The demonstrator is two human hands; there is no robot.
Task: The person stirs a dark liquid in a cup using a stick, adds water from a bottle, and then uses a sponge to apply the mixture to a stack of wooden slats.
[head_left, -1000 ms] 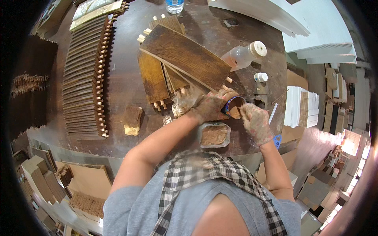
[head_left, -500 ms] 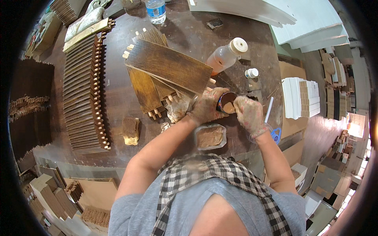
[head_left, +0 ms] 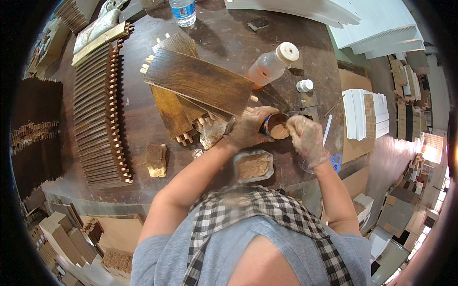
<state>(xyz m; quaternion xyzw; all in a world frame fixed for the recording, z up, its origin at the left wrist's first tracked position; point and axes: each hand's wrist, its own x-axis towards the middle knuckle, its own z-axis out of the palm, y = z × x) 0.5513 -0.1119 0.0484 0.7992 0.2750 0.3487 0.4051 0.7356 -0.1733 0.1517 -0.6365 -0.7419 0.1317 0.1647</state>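
My left hand, in a stained glove, is wrapped round a small open can with brown paste inside. The can's mouth tilts toward me and to the right. My gloved right hand is closed at the can's right rim, fingers pinched; what they grip is hidden. Just below the can sits a clear plastic tub with brown paste in it. A crumpled, stained cloth lies beside my left wrist. Left of the can, brown-stained wooden boards with pale dowels lie stacked crosswise.
A bottle of orange liquid and a small white jar stand beyond my hands. At left are a long row of dowelled boards and a two-toned sponge-like block. A water bottle stands at the far edge; white panels lie right.
The can's mouth is turned a little more toward me. My right hand has shifted slightly right and down, still at the rim. The whole view has moved slightly.
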